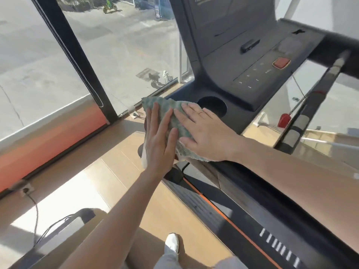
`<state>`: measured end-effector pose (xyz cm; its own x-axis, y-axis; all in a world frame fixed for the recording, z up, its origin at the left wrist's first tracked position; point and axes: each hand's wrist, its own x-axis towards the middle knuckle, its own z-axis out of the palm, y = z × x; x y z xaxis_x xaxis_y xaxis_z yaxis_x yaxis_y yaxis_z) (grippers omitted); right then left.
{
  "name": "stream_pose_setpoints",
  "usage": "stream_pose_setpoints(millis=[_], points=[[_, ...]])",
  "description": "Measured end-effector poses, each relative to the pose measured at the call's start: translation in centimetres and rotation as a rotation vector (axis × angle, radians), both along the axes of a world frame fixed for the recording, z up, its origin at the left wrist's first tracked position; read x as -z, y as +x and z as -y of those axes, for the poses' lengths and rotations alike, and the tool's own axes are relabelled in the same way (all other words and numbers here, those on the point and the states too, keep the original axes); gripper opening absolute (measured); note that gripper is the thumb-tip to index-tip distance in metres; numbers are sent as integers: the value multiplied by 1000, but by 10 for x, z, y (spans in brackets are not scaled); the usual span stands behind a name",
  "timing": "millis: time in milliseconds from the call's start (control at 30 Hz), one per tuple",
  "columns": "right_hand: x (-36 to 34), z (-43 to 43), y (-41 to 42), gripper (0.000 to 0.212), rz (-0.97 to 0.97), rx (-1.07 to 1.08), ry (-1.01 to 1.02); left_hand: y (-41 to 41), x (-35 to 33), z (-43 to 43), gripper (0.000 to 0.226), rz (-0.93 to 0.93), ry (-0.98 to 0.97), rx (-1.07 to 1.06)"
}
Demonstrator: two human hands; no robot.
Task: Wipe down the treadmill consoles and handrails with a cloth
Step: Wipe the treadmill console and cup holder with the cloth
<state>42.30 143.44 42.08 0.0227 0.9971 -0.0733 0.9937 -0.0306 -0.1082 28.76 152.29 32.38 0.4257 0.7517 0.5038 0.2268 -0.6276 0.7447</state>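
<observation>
My left grip (159, 138) and right grip (206, 136) both lie flat, fingers straight, clasping nothing. They press the green cloth (167, 105) over the left corner of the treadmill console (252, 78), beside the cup holder (213, 105). I judge flat palms spread the wiping pressure.

Cloth (168, 103) — teal-green, nubbly, crumpled — draped over the near left corner of the dark console (223, 66), just beside its round cup well (212, 105).
</observation>
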Motion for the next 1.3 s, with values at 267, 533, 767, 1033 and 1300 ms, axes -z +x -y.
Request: stream_pose_setpoints(millis=[267, 533, 767, 1033, 1300], points=[[-6, -36, 3, 71, -27, 116, -36, -7, -32, -59, 53, -227, 74, 88], [-2, -11, 46, 82, 45, 282, -57, 30, -95, -79, 62, -917, 312, 404], [-3, 23, 52, 76, 42, 439, -34, 85, -104, -82, 78, -1099, 530, 676], [-7, 35, 18, 82, -58, 719, -119, 92, -103, -94, 86, -1075, 757, 976], [1, 22, -35, 79, -66, 947, 5, 81, -112, -120, 71, -860, 761, 1209]])
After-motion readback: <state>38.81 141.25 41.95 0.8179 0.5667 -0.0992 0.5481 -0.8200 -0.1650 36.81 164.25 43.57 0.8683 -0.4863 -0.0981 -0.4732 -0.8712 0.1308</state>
